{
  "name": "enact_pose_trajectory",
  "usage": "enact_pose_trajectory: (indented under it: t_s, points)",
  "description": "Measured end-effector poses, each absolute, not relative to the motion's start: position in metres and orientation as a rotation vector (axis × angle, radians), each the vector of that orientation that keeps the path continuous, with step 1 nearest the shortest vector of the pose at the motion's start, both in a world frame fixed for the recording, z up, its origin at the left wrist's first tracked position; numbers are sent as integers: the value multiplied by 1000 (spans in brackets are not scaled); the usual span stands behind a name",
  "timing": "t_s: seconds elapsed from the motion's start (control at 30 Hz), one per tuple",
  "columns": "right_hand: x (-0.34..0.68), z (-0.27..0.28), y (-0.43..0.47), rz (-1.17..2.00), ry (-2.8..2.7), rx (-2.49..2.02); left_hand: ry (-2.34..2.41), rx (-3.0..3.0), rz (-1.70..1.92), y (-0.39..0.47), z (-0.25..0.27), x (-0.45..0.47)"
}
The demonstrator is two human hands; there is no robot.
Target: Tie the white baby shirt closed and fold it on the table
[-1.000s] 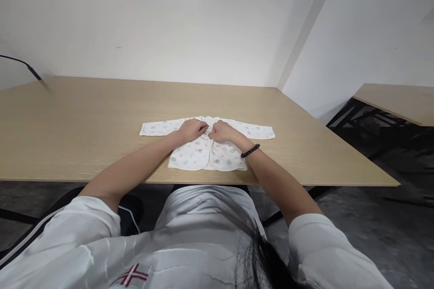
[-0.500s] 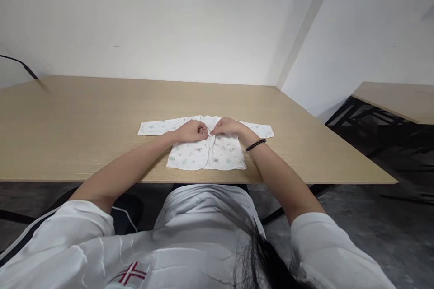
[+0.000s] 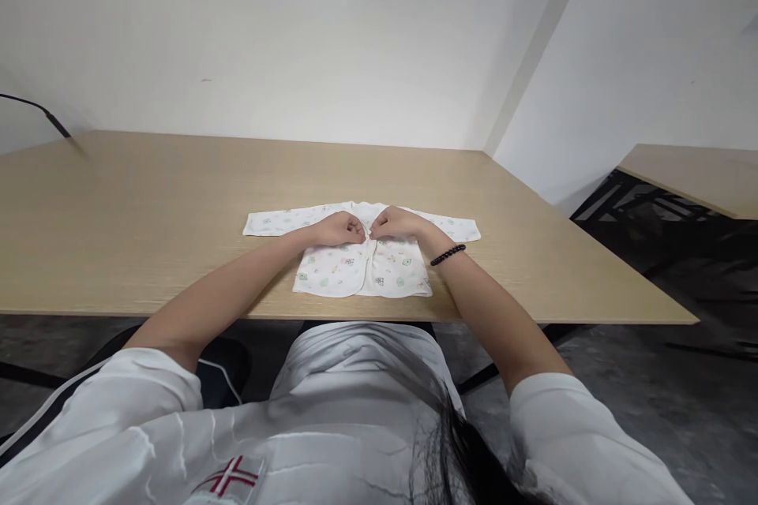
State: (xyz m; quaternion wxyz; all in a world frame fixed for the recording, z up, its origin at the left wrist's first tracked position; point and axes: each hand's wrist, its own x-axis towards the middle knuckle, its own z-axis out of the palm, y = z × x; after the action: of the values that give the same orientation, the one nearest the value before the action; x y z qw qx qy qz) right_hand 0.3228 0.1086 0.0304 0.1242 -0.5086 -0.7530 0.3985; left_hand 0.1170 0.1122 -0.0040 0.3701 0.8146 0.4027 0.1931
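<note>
A small white baby shirt [image 3: 332, 270] with a green and grey print lies flat on the table, both sleeves spread out sideways. My left hand [image 3: 339, 229] is closed, its fingertips pinching the front edge of the shirt near the chest. Facing it, my right hand [image 3: 393, 222] pinches the other side of the front opening, fingers bent downward. The fingertips of both hands almost meet at the middle line. Whatever small fastening may lie between them is hidden. Below the hands the two front panels lie side by side, touching along the centre.
The wooden table [image 3: 178, 189] reaches to a white wall [image 3: 266, 55] behind. A thin black cable or stand [image 3: 56, 123] rests at the far left. Another table [image 3: 699, 173] stands to the right, and a dark bead bracelet [image 3: 448, 255] circles my right wrist.
The fingers of my left hand have curled in slightly more at the shirt's front edge. Both hands stay in nearly the same place; the whole view has shifted a little.
</note>
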Motion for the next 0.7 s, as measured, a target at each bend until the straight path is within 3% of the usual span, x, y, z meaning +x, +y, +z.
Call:
enact_pose_trajectory:
  t_s: [0.7]
  points:
    - [320,24,111,1090,-2188,-1466,1046,2085,413,115,-3,113]
